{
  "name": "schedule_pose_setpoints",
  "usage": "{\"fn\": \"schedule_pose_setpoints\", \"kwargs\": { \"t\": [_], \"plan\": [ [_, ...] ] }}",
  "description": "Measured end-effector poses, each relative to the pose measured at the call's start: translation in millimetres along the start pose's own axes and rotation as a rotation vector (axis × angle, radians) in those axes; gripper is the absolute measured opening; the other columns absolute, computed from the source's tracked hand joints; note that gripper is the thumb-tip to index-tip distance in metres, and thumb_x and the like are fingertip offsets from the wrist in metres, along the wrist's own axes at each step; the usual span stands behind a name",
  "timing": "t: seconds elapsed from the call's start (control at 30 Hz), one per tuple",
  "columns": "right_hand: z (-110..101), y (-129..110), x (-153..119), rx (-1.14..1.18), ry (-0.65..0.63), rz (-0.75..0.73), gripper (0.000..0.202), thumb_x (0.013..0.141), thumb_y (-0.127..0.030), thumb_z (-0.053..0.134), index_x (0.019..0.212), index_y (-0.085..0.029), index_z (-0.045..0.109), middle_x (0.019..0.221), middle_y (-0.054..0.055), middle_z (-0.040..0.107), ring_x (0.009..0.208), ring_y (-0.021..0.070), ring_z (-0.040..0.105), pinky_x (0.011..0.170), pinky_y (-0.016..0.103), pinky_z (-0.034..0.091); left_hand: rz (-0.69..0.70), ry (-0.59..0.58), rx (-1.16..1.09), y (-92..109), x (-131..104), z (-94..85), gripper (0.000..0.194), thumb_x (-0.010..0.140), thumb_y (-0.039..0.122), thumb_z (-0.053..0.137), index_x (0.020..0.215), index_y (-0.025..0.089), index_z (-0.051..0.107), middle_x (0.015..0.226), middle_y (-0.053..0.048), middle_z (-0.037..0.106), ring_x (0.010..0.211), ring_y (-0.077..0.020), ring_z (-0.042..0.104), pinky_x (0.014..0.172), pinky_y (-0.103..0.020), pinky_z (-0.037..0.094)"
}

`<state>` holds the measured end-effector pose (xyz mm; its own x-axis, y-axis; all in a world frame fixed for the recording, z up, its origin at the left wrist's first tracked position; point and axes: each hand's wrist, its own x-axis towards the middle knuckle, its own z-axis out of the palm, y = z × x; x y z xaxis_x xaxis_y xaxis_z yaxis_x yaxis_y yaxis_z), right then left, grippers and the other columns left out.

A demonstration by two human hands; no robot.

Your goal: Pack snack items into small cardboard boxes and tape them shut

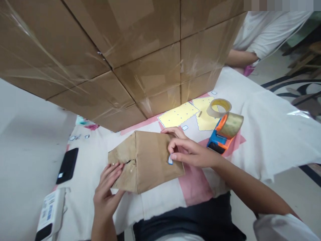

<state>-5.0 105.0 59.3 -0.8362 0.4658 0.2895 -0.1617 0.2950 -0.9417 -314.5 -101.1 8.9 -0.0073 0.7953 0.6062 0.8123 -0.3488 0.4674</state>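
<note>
A small brown cardboard box (152, 160) lies tilted on the cloth in front of me, its left end folded in with a slit between the flaps. My left hand (107, 187) grips that end, fingers on top and thumb along the near side. At the box's right end, my right hand (187, 150) has thumb and index finger closed at a small white piece with a blue edge (170, 159). Other fingers of this hand reach over the box's far edge. Whether the white piece is stuck to the cardboard I cannot tell.
Large plastic-wrapped cartons (147, 73) stand stacked behind. To the right lie a tape dispenser (222, 135) and a loose tape roll (219, 107). A black phone (67, 165) and a white device (51, 212) lie left. Another person's arm (242, 58) shows at upper right.
</note>
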Motion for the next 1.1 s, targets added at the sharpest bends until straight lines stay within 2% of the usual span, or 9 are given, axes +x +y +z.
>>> {"fn": "schedule_pose_setpoints", "kwargs": {
  "t": [0.2, 0.57, 0.9, 0.97, 1.1],
  "plan": [
    [-7.3, 8.5, -6.4, -0.015, -0.012, -0.037, 0.009, 0.097, -0.026, 0.062, 0.090, -0.021, 0.057, 0.142, 0.009, 0.039, 0.144, 0.0236, 0.033, 0.120, 0.048, 0.028, 0.053, -0.053, 0.014, 12.8, 14.7, 2.0, 0.067, 0.079, 0.007, 0.075, 0.141, 0.030, 0.059, 0.133, -0.009, 0.069, 0.127, -0.0279, 0.062, 0.115, -0.058, 0.040],
    [-10.3, 15.4, -9.9, -0.046, 0.020, -0.061, 0.007, 0.097, -0.025, 0.062, 0.092, -0.021, 0.058, 0.139, 0.011, 0.043, 0.141, 0.0246, 0.036, 0.118, 0.050, 0.029, 0.046, -0.067, 0.045, 24.3, 17.7, 4.4, 0.068, 0.078, 0.004, 0.073, 0.139, 0.031, 0.061, 0.134, -0.006, 0.069, 0.129, -0.0267, 0.061, 0.117, -0.056, 0.038],
    [-10.0, 16.9, -10.0, -0.050, 0.045, -0.047, 0.010, 0.094, -0.023, 0.065, 0.092, -0.022, 0.056, 0.133, 0.009, 0.047, 0.134, 0.0237, 0.041, 0.112, 0.043, 0.036, 0.045, -0.076, 0.058, 25.6, 19.2, 3.6, 0.065, 0.077, 0.005, 0.073, 0.135, 0.031, 0.064, 0.128, -0.007, 0.072, 0.126, -0.0282, 0.063, 0.115, -0.058, 0.039],
    [-8.4, 19.2, -10.5, -0.030, 0.077, -0.060, 0.018, 0.092, -0.024, 0.068, 0.101, -0.023, 0.052, 0.130, 0.009, 0.050, 0.129, 0.0230, 0.045, 0.110, 0.043, 0.038, 0.058, -0.086, 0.052, 24.2, 20.6, 3.5, 0.063, 0.078, 0.006, 0.072, 0.135, 0.031, 0.064, 0.128, -0.007, 0.072, 0.126, -0.0279, 0.063, 0.115, -0.058, 0.039],
    [-8.1, 23.0, -13.1, -0.024, 0.107, -0.018, 0.051, 0.089, -0.029, 0.072, 0.131, -0.026, 0.043, 0.134, 0.010, 0.051, 0.129, 0.0249, 0.048, 0.111, 0.044, 0.039, 0.106, -0.105, 0.057, 23.4, 24.7, 2.2, 0.062, 0.079, 0.011, 0.071, 0.137, 0.030, 0.062, 0.128, -0.007, 0.072, 0.125, -0.0286, 0.063, 0.114, -0.058, 0.041]
  ]
}}
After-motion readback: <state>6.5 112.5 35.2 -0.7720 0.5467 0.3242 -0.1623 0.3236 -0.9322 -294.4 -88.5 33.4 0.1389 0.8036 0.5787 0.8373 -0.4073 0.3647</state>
